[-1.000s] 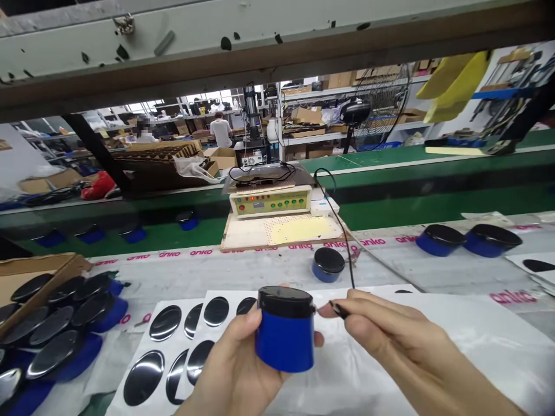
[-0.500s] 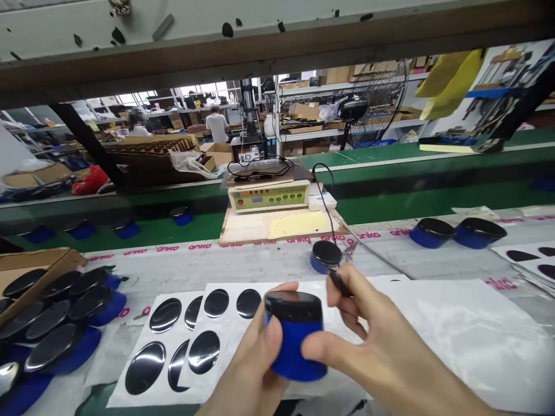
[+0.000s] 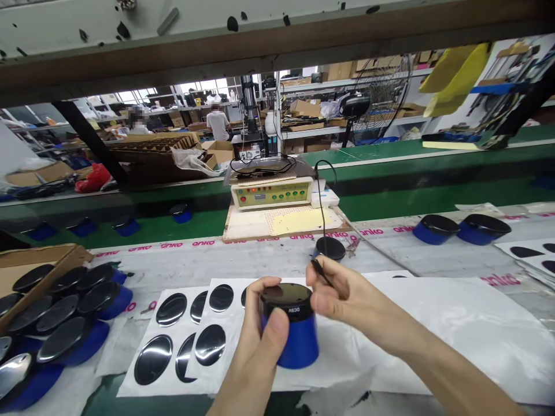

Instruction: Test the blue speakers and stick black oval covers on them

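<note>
My left hand [image 3: 262,335] grips a blue round device [image 3: 299,341] by its side, thumb in front. The device has a glossy black top, and "DC5V" is printed upside down on its black rim. Just right of that top, my right hand [image 3: 342,294] pinches a black cable plug [image 3: 321,271], apart from the device. The plug's cable runs up towards a tester box [image 3: 273,193] with green buttons and a lit red light. Under my hands lie white sheets [image 3: 162,381] bearing black round stickers [image 3: 210,345].
Several blue devices with black tops [image 3: 65,341] crowd the left side by a cardboard box [image 3: 78,252]. Another device [image 3: 332,248] stands behind my right hand, and two [image 3: 436,229] sit at the right. A green conveyor [image 3: 390,193] crosses behind; a shelf beam [image 3: 277,34] hangs overhead.
The device has turned in my left hand so its "DC5V" marking faces me. My right thumb has left the device's side, and the plug has moved left and is tilted differently.
</note>
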The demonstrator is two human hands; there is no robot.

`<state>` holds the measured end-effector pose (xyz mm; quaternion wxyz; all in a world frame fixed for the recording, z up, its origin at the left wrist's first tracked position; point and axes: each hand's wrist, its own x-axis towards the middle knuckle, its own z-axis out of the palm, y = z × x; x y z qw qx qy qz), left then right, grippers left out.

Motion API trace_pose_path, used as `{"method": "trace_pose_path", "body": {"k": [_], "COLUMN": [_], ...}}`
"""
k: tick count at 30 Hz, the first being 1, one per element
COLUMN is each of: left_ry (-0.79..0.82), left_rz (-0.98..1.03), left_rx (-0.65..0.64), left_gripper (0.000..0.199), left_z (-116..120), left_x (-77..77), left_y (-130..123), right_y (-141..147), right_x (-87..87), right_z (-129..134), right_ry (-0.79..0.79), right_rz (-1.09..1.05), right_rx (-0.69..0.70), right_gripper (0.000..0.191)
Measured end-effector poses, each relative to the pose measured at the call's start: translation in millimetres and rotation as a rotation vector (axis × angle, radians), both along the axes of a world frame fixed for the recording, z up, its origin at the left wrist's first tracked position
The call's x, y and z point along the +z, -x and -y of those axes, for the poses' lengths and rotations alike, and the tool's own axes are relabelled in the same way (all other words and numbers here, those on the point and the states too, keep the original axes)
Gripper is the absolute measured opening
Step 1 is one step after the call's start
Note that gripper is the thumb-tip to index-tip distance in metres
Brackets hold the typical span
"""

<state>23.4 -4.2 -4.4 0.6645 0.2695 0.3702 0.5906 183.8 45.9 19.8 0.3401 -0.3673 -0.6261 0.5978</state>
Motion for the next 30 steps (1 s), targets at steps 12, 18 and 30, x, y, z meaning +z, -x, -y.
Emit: {"method": "trace_pose_path", "body": {"k": [12, 18, 30], "left_ry": [0.098, -0.112, -0.560], "left_rz": [-0.077, -0.516, -0.854], "left_rx": [0.056, 0.176, 0.362], "left_gripper": [0.067, 0.070, 0.060], "left_z": [-5, 0, 0], "left_x": [-2.0, -1.7, -2.0], "left_y": [4, 8, 6], "right_y": [6, 3, 1], "right_x": [17.2, 15.0, -16.7], "right_z": [32, 31, 32], "right_ry": [-0.871, -1.139, -0.807], "right_rz": [0.514, 0.683, 0.476], "right_rx": [-0.111, -0.181, -0.121], "right_gripper": [0.022, 0.025, 0.018]}}
